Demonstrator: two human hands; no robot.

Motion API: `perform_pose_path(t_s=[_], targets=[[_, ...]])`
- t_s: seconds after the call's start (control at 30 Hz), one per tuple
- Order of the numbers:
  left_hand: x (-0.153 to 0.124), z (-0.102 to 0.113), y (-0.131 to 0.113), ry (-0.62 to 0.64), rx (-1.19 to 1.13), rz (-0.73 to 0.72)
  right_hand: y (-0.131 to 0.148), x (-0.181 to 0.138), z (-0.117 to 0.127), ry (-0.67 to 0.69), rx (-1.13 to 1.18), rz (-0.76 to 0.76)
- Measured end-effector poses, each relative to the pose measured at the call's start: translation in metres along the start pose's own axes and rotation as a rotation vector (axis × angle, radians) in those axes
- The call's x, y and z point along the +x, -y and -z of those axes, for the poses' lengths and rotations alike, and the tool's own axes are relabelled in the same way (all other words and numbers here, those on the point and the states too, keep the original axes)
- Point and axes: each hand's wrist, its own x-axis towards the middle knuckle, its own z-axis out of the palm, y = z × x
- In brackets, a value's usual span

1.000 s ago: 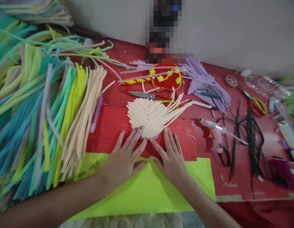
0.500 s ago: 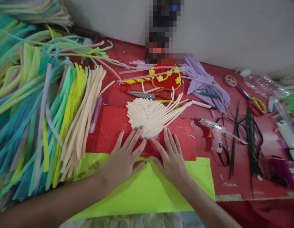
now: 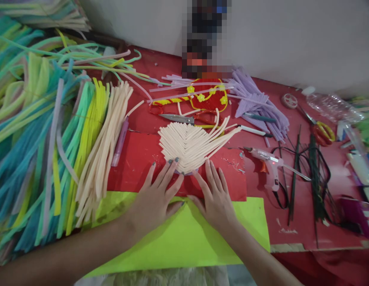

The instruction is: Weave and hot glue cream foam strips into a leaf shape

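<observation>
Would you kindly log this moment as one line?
left hand: fingers spread, at cream weave's lower edge | right hand: fingers spread, at weave's lower edge | glue gun: right of weave

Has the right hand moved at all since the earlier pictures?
Yes, slightly: the right hand has its index finger shifted rightward, away from the lower tip of the cream woven piece; the rest of the hand looks unmoved.

A glossy red bench (image 3: 255,184) spreads across the scene. At its near middle lies a flat lime-green sheet (image 3: 202,246), meeting a red rectangular sheet (image 3: 136,155) that bears a leaf-shaped piece of cream fuzzy stems (image 3: 186,145). Left lie thick bundles of multicoloured fuzzy stems (image 3: 32,167); far right of centre, lilac fuzzy stems (image 3: 258,107); right, a pale glue gun with an orange trigger (image 3: 272,167).
</observation>
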Motion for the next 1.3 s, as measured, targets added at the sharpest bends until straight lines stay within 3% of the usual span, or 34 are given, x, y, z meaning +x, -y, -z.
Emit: perform_pose_path(t_s=[0.93, 1.3], targets=[[0.001, 0.001, -0.001, 0.017, 0.011, -0.015, 0.002, 0.001, 0.000, -0.001, 0.002, -0.010], [0.000, 0.000, 0.000, 0.016, 0.021, -0.010, -0.017, 0.001, 0.004, -0.032, 0.030, -0.030]])
